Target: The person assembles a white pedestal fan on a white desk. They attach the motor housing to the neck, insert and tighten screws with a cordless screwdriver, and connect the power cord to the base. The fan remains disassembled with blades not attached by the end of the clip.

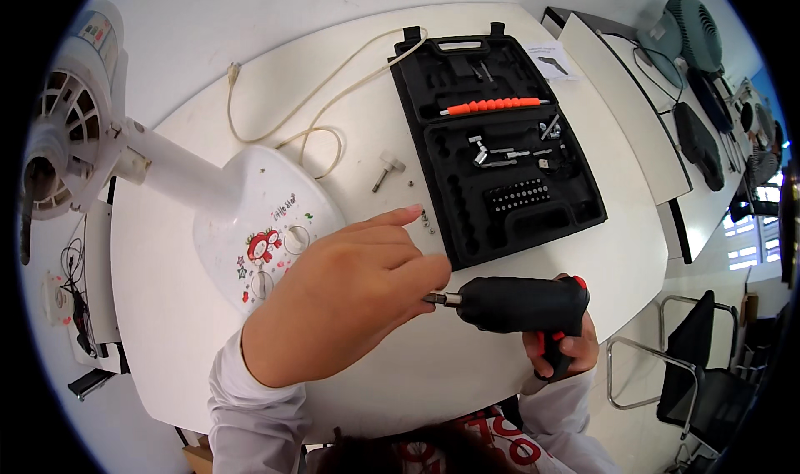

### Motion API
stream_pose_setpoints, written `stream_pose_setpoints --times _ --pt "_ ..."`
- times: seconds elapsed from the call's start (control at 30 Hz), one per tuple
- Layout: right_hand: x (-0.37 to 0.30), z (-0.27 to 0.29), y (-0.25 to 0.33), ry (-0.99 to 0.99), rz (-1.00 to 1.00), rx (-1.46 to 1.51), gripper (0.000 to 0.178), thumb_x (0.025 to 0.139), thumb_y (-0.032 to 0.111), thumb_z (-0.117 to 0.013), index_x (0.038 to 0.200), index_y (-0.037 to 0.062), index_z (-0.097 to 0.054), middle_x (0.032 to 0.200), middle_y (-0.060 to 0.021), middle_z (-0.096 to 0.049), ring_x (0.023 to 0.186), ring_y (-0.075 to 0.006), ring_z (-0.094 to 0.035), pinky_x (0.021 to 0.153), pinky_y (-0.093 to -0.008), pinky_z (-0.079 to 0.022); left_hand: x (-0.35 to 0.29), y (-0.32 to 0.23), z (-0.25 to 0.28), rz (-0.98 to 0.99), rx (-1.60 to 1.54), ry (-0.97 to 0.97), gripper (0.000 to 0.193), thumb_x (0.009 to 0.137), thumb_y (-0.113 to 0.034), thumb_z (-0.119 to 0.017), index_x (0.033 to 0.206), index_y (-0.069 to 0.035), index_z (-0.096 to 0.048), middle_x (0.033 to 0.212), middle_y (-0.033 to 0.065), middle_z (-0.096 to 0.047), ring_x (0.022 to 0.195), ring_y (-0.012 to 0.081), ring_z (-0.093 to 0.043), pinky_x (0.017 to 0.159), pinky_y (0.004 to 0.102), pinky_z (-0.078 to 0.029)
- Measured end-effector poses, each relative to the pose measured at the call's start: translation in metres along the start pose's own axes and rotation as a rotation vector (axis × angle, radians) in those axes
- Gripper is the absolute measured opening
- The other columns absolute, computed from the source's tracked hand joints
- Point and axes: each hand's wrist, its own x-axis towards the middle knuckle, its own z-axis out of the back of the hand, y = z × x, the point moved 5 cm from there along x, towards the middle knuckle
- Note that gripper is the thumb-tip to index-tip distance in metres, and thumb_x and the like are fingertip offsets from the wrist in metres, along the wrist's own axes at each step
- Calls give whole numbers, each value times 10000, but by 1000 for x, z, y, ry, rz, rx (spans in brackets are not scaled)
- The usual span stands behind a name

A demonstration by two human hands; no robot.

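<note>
1. We see the right hand (560,345) wrapped tight around the handle of a black cordless screwdriver (517,305), held level just above the near edge of the white counter (167,307).
2. The left hand (350,295) pinches the metal bit (440,298) at the tool's nose, thumb and fingers closed on it, index finger stretched out. We judge a bit is being seated or changed; the next move calls for a straight push along the chuck.
3. Far right lies an open black moulded tool case (500,140) with an orange ribbed bar.
4. Left lies a glossy white fan base (258,215), its cream cord (317,107), a loose grey bolt (385,170) and small screws (427,221).
</note>
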Motion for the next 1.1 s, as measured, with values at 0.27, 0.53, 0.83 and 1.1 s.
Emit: stream_pose_setpoints --times 0.27,0.53,0.83,1.1 --pt "3 -4 3 62 25 75 622 569 68 -604 1103 -29 -300 980 -311 -540 564 -317 -596 312 -278 -440 0 1 1 -17 -51 21 210 592 -35 -770 698 -62 -591 635 8 -589 590 172 -578 915 440 -479" --pt "2 -2 2 29 34 33 625 577 56 -592 1108 -38 -276 919 -310 -552 522 -303 -592 306 -287 -442 1 0 0 -74 -11 25 172 585 -77 -791 706 -91 -670 609 -16 -545 587 155 -564 908 445 -486" --pt "1 0 4 61 64 68 597 601 71 -610 1098 -29 -295 924 -294 -560 507 -280 -587 311 -272 -447 3 6 -1 -46 -220 20 169 604 -47 -793 726 -80 -681 607 -12 -558 585 138 -564 915 443 -474" --pt "2 1 3 79 76 72 665 624 88 -642 1185 17 -292 913 -274 -577 434 -245 -541 310 -257 -428 3 8 -2 26 -258 -45 154 623 -43 -790 728 -61 -679 644 6 -612 590 156 -587 908 437 -467"
